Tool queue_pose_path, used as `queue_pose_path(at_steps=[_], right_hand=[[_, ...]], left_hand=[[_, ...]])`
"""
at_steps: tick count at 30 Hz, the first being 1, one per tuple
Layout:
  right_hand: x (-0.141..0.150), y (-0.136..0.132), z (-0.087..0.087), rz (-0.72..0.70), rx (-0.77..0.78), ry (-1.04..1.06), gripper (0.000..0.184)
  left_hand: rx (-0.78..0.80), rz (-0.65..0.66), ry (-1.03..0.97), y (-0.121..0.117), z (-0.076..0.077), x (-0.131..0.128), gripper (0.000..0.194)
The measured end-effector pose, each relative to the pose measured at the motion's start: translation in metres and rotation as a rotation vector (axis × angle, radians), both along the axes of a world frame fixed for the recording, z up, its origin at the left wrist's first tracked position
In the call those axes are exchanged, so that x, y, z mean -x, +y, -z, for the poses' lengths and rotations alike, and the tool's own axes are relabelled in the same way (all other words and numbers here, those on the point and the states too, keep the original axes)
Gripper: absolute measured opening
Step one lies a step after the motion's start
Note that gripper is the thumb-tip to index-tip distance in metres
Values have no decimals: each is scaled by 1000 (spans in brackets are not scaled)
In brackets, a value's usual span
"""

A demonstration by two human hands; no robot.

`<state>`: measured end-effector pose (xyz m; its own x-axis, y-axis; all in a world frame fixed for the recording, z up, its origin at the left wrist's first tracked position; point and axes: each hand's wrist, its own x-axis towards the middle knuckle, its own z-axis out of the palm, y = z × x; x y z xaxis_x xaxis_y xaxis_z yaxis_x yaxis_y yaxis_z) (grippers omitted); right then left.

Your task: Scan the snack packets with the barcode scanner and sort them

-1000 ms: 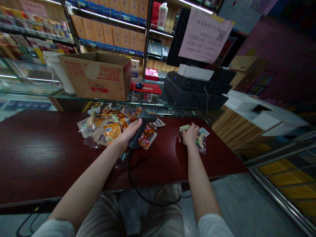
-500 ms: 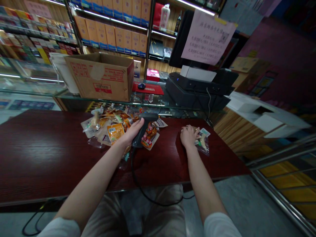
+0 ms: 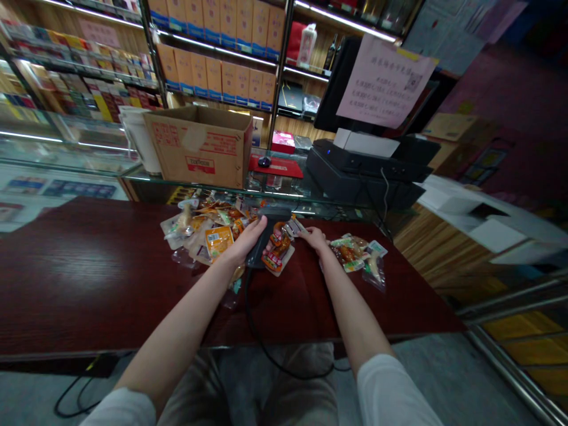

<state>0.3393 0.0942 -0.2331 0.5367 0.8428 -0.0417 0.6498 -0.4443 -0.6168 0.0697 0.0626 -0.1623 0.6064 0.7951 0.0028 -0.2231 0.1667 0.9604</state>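
My left hand (image 3: 249, 239) is wrapped around the grip of a black handheld barcode scanner (image 3: 261, 242), whose head points to the right. Under and beside the scanner spreads a pile of plastic-wrapped snack packets (image 3: 219, 238), among them an orange one and a red-brown one (image 3: 277, 251). At the pile's right edge, my right hand (image 3: 316, 239) has its fingertips closed on the corner of a pale snack packet (image 3: 296, 226). To the right of that hand lies a smaller group of clear snack packets (image 3: 350, 251). The scanner's cable hangs over the table edge toward my lap.
The dark red table (image 3: 110, 284) meets a glass counter at the back. On that counter stand an open cardboard box (image 3: 199, 148), a mouse (image 3: 264, 161) on a red mat, and a black till (image 3: 366, 171) below a monitor with a paper sign. A metal rail (image 3: 510, 361) runs at right.
My right hand has let go of the packets at the right and moved left to the edge of the pile. My left hand still holds the scanner. The view has shifted slightly.
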Motion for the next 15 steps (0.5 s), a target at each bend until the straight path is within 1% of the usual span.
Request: queue_pose_path(at_steps=[2,3,6,8,10,12,15], right_hand=[[-2,1,2,11,-49,70,41],[-4,1,3,7,-106,149,38],[-10,-9,6,-41,-358,542,35],[-16,-22,8,-71,-479,769,36],[-21,-36,8,-76,-544,928,36],[-25,-50,5,-64,-594,1039,38],[-26,-63,-6,-85,-602,1092,39]], left_hand=[[-3,0,3,1,1,0,71],[-3,-5,-4,1,1,-1,71],[5,-36,-26,3,4,-2,71],[12,-26,-18,4,5,-2,72],[10,17,2,4,6,-2,73],[6,51,12,3,6,-1,73],[4,73,10,-2,1,1,73]])
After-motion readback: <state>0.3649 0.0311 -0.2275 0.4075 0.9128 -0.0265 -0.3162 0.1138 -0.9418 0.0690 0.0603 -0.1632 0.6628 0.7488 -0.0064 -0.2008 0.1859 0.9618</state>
